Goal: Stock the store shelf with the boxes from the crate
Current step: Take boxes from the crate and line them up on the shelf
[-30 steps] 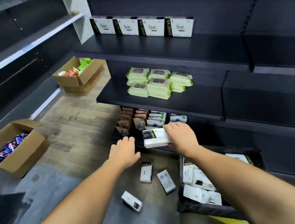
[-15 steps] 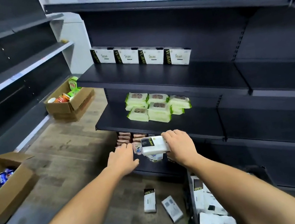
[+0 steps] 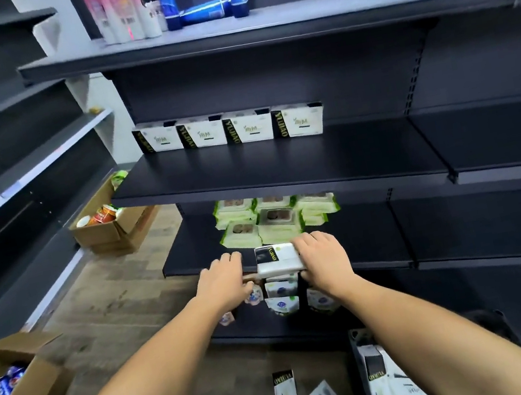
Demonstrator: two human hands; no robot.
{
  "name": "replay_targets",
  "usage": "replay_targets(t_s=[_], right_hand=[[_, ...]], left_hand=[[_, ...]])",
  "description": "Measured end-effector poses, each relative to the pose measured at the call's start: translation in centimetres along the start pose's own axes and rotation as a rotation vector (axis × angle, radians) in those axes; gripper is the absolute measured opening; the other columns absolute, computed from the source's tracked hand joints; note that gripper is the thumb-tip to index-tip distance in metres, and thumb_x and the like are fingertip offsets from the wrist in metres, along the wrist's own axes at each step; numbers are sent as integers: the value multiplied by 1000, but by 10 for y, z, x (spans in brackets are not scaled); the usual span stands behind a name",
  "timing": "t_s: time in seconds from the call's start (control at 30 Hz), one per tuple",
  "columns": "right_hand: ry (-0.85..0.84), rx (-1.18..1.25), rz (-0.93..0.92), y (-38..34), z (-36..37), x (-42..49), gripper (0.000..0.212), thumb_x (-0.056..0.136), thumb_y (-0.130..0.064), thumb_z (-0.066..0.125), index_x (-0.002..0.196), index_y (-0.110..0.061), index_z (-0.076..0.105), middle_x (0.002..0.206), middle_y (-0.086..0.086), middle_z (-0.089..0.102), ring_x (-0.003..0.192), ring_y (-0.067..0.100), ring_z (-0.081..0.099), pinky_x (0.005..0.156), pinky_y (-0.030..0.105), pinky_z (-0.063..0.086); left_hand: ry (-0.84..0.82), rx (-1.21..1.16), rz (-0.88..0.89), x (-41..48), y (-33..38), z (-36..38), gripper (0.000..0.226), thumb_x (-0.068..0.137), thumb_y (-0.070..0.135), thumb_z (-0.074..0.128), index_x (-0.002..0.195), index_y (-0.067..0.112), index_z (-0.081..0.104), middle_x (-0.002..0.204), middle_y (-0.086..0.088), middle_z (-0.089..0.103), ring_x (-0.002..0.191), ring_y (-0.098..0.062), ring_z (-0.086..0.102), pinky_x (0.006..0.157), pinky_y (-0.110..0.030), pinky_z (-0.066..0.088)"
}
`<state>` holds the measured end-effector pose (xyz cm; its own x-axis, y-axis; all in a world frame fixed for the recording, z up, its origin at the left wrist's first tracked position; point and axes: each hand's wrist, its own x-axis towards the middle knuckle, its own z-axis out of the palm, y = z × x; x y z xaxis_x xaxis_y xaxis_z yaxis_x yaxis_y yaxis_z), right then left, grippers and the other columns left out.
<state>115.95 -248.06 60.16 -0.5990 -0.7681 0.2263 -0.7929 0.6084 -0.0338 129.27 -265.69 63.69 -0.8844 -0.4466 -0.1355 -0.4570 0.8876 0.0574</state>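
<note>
The crate (image 3: 358, 364) runs off the bottom edge, partly behind the right arm (image 3: 451, 337). The bottles (image 3: 121, 9) are cut by the top edge. The right hand (image 3: 324, 262) hides the box's (image 3: 278, 258) right end.

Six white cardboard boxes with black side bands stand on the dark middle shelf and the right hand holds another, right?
Not six: the head view shows four white boxes with black side bands on the dark middle shelf. The right hand does hold another white box.
</note>
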Motion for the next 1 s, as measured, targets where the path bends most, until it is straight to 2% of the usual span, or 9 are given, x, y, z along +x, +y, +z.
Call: replay_targets(t_s=[0.1, 0.2, 0.4, 0.53, 0.63, 0.73, 0.83, 0.9, 1.0], right_hand=[[-32, -16, 12, 12, 0, 7, 58, 62, -26, 83, 113, -17, 57, 108, 1, 62, 99, 26, 58, 90, 36, 44], [-39, -47, 33, 24, -7, 12, 59, 67, -29, 82, 118, -17, 54, 113, 2, 61, 104, 27, 56, 92, 37, 43], [51, -109, 143, 34, -32, 19, 65, 52, -29, 88, 109, -17, 58, 103, -1, 64, 94, 25, 59, 86, 36, 47], [146, -148, 180, 33, -60, 31, 72, 52, -26, 87, 116, -15, 57, 109, 1, 63, 98, 26, 58, 88, 37, 47], [253, -165, 162, 23, -81, 43, 71, 50, -23, 87, 114, -15, 57, 109, 0, 62, 97, 24, 58, 86, 36, 49], [307, -160, 160, 12, -94, 53, 71, 46, -21, 88, 111, -15, 58, 108, -1, 62, 95, 24, 58, 80, 34, 50], [198, -148, 193, 4, -103, 63, 74, 57, -27, 88, 121, -16, 54, 118, 0, 56, 102, 23, 54, 81, 34, 47], [58, -23, 222, 1, -105, 72, 78, 68, -31, 82, 135, -15, 45, 133, 2, 47, 117, 25, 47, 91, 38, 44], [-126, 129, 304, 2, -105, 81, 102, 65, -45, 82, 148, -15, 30, 147, 2, 37, 135, 24, 35, 107, 45, 36]], left_hand=[[9, 14, 58, 18, 12, -4, 55, 91, 46, 57, 135, 17, 39, 132, -4, 50, 119, -27, 50, 93, -41, 43], [27, 0, 125, 35, 24, -10, 61, 89, 48, 60, 137, 17, 38, 133, -3, 51, 120, -27, 50, 93, -41, 43], [90, -48, 255, 64, 42, -35, 74, 85, 51, 64, 142, 17, 32, 138, -6, 45, 124, -29, 47, 96, -44, 45], [170, -65, 375, 83, 55, -63, 79, 80, 48, 69, 142, 18, 32, 136, -5, 42, 122, -28, 47, 95, -43, 45], [194, -58, 438, 96, 59, -82, 77, 79, 45, 72, 141, 21, 33, 136, -2, 40, 122, -28, 44, 94, -43, 44], [262, -99, 486, 103, 54, -92, 68, 80, 33, 74, 136, 22, 37, 133, 2, 42, 119, -25, 45, 87, -40, 48], [355, -93, 566, 109, 41, -91, 60, 77, 20, 75, 128, 18, 44, 126, 3, 45, 114, -25, 46, 77, -38, 53], [404, -55, 644, 112, 29, -85, 59, 70, 12, 79, 121, 14, 49, 123, 2, 47, 114, -28, 48, 67, -38, 57], [480, -20, 755, 111, 17, -79, 68, 59, 6, 87, 115, 8, 51, 125, -2, 45, 119, -36, 49, 46, -37, 56]])
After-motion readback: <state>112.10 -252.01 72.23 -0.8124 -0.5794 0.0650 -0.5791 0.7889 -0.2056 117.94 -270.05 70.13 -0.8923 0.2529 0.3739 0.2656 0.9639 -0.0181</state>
